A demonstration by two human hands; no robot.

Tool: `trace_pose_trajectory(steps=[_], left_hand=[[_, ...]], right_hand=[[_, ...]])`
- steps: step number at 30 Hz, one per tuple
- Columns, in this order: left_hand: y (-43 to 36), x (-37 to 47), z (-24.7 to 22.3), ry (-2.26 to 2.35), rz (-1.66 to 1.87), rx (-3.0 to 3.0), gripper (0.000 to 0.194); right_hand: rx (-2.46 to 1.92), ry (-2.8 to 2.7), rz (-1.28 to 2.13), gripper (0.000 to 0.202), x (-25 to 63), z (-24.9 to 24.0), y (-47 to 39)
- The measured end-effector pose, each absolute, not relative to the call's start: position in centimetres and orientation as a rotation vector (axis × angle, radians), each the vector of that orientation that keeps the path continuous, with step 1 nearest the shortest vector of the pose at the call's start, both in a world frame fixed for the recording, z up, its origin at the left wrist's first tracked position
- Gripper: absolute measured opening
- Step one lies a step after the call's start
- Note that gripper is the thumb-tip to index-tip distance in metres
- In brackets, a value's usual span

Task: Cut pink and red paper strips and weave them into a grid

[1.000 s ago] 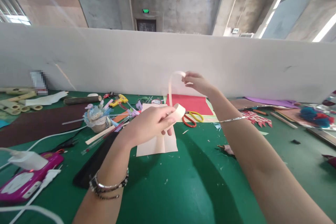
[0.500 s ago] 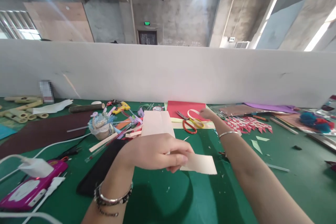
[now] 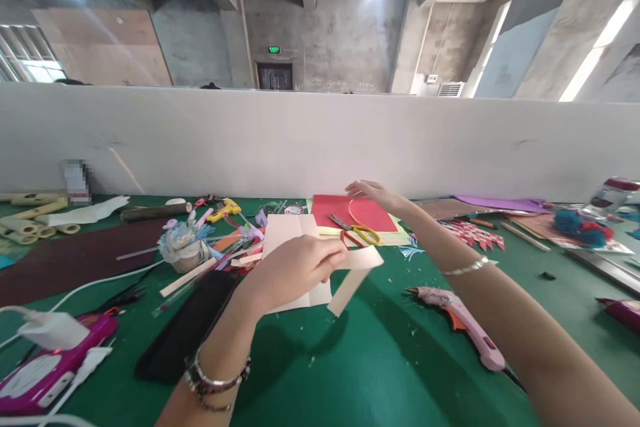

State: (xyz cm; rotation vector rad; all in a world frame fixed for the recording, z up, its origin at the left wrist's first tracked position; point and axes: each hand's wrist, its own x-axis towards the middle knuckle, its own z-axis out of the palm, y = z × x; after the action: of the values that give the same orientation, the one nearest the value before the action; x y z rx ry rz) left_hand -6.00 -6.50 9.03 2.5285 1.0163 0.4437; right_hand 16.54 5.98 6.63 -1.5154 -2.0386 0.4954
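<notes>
My left hand [image 3: 300, 270] pinches a cream paper strip [image 3: 353, 290], which bends at its right end and angles down toward the table. Under this hand lies a creased cream sheet [image 3: 287, 225], partly covered. My right hand [image 3: 374, 192] reaches over red paper [image 3: 325, 205]; its fingertips are closed on a thin curved strip [image 3: 353, 213], seen nearly edge-on. Just below it, scissors [image 3: 367, 235] with red and yellow handles lie with their blades apart on the papers. A pink glue gun [image 3: 463, 323] rests on the table by my right forearm.
A decorated pot [image 3: 184, 247], a yellow tool [image 3: 224, 209] and a black case [image 3: 187, 327] are on the left. A magenta power unit [image 3: 55, 370] with white cables sits nearest. On the right are a red-and-white woven piece [image 3: 473, 235] and pompoms [image 3: 583, 228]. A white partition [image 3: 250, 140] stands behind.
My right hand has moved slightly left and up, turning the curved strip edge-on. The left hand's strip has lifted and folded downward. The glue gun has come out from behind my right forearm.
</notes>
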Motion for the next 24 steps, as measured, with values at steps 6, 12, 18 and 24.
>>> trace_pose_trajectory(steps=[6,12,18,24], left_hand=[[-5.6,-6.4,8.1,0.939,0.476,2.645,0.03],[-6.6,-6.9,6.3,0.813,0.807,3.086,0.024],[-8.6,-7.7,-0.8,0.438,0.69,3.462,0.019],[-10.1,-8.1,-5.8,0.505,0.389,3.413,0.018]], right_hand=[[-0.842,-2.42,0.495,0.026,14.3,7.2,-4.9],[-0.919,-2.317,-0.329,0.014,14.2,3.6,-9.7],[-0.819,-2.494,-0.704,0.02,13.7,-3.0,-12.2],[-0.836,-2.713,-0.474,0.018,13.3,-7.3,-13.3]])
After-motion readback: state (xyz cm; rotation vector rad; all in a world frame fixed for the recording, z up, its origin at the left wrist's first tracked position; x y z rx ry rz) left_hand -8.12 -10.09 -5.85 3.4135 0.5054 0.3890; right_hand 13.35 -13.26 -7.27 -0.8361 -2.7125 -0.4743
